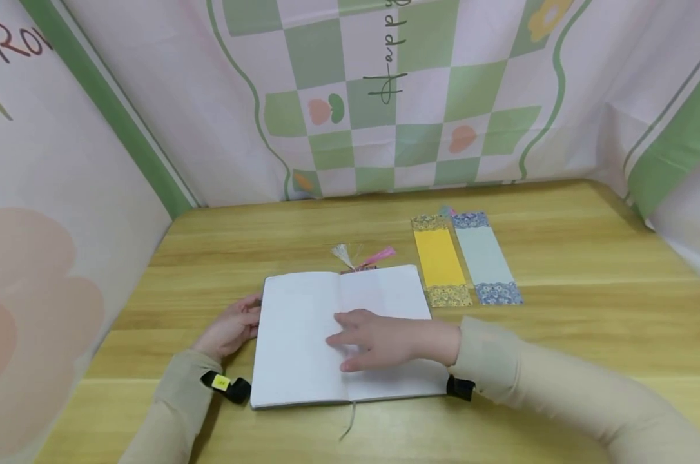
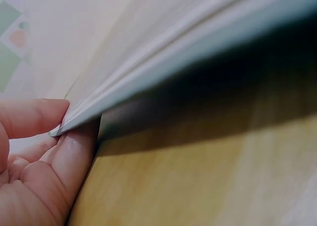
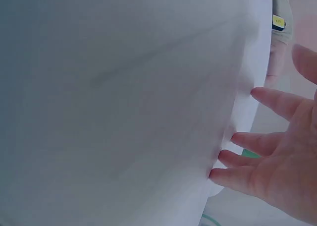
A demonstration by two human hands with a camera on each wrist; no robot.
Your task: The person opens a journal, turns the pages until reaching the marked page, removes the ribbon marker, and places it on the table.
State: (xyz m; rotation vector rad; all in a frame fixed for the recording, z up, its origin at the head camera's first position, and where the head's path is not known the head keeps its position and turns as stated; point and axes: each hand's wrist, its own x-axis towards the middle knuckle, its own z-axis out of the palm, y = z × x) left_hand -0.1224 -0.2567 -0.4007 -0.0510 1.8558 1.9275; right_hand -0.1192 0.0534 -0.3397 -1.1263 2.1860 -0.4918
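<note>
An open notebook (image 1: 298,341) with blank white pages lies on the wooden table. At its left edge my left hand (image 1: 232,327) holds the cover and pages, thumb above and fingers beneath; the left wrist view shows that edge raised over the table, pinched by the hand (image 2: 42,156). My right hand (image 1: 379,341) reaches across the right page with fingers spread, their tips by the center fold. In the right wrist view the fingertips (image 3: 237,174) touch the paper. A patterned bookmark (image 1: 358,269) pokes out past the top edge, mostly hidden, near a white tassel (image 1: 343,256) and a pink tassel (image 1: 380,256).
Right of the notebook lie a yellow bookmark (image 1: 441,261) and a pale blue bookmark (image 1: 488,259), side by side with lace-patterned ends. A thin ribbon (image 1: 350,422) hangs from the notebook's bottom. Printed cloth (image 1: 367,142) stands behind the wooden table (image 1: 588,258) and at both sides.
</note>
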